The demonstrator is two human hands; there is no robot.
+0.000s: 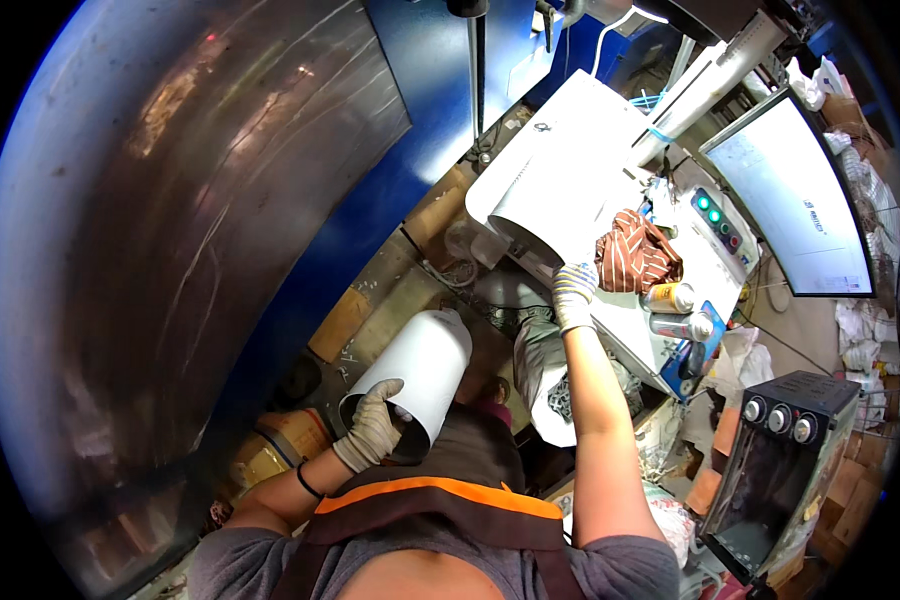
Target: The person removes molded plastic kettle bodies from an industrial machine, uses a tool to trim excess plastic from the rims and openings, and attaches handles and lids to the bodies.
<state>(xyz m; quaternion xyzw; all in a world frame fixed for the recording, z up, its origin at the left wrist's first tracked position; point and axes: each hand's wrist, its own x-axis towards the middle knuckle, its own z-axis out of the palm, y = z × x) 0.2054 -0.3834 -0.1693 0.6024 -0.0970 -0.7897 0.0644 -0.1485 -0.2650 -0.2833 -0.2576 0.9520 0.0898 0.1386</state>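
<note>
My left hand (pixel 374 428), in a pale knitted work glove, grips the near rim of a white hollow cylinder (pixel 422 358). The cylinder lies tilted over my lap, its dark open end toward me. Reaching forward, my right hand (pixel 574 290), in a glove with striped fingers, has its fingers closed at the edge of a second white cylinder (pixel 560 195). That cylinder rests on its side on a white worktable (pixel 595 105), its open end toward me. A crumpled brown striped cloth (pixel 638 252) sits just right of the right hand.
Two spray cans (pixel 670 297) lie beside the cloth. A control box with green lit buttons (pixel 715 220) and a lit monitor (pixel 795 195) stand to the right. A small black oven (pixel 778 470) is at lower right, a sack (pixel 545 385) below the table. A large blue machine (pixel 320 240) fills the left.
</note>
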